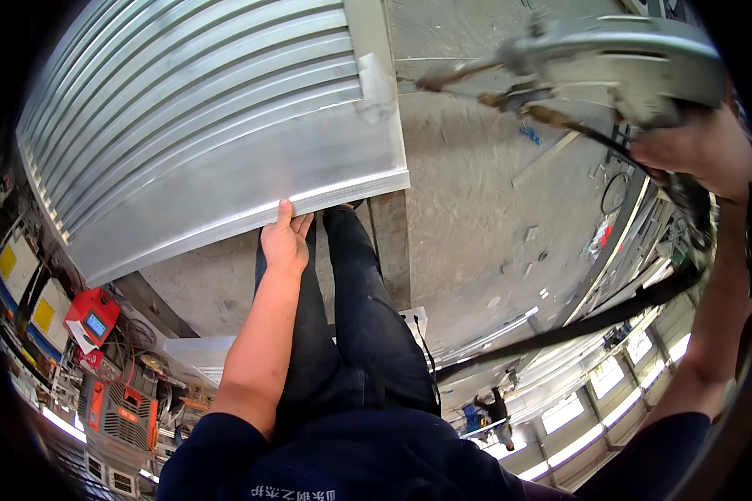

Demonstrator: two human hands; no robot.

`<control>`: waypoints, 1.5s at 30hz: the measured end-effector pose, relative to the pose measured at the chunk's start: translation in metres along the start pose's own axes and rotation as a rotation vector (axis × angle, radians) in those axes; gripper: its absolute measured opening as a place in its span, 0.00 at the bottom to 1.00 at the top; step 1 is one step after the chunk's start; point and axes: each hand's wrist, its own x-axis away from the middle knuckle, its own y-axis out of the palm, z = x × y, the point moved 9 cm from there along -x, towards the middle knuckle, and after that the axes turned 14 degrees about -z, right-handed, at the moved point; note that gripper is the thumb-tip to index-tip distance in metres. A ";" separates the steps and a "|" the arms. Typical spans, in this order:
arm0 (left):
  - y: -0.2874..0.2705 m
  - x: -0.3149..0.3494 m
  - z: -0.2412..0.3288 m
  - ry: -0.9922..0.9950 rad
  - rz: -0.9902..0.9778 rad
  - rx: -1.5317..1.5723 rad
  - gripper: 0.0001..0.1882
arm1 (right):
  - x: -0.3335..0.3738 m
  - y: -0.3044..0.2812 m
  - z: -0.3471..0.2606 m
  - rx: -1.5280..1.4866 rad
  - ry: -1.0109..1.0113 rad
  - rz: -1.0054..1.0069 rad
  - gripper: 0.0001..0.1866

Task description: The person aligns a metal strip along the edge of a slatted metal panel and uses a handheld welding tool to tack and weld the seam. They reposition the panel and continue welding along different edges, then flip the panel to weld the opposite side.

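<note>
Louvred metal panel (234, 185) at eleven o'clock, looking stiff, heavy, slick; best held by its near rim (351, 191), where left hand (285, 243) pinches! Two o'clock: right hand (700, 153) grips blurred grey tool (622, 65).

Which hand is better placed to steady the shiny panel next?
The left hand, I think: it touches the near edge of the silver panel. The right hand is off to the side, holding a grey tool.

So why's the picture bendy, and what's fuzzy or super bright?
In the head view, the fisheye lens makes the louvred metal panel look curved; there, the grey nozzle-tipped tool and right hand blur, probably from motion; there too, windows glare white.
</note>
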 end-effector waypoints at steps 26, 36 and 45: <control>-0.010 0.000 0.009 -0.251 -0.003 -0.510 0.49 | -0.127 0.105 0.059 0.284 0.000 -0.223 0.20; -0.032 -0.008 0.009 -0.206 0.001 -0.552 0.48 | -0.143 0.114 0.055 0.262 -0.073 -0.260 0.24; -0.039 -0.010 0.009 -0.186 0.018 -0.550 0.45 | -0.150 0.119 0.066 0.275 -0.168 -0.249 0.21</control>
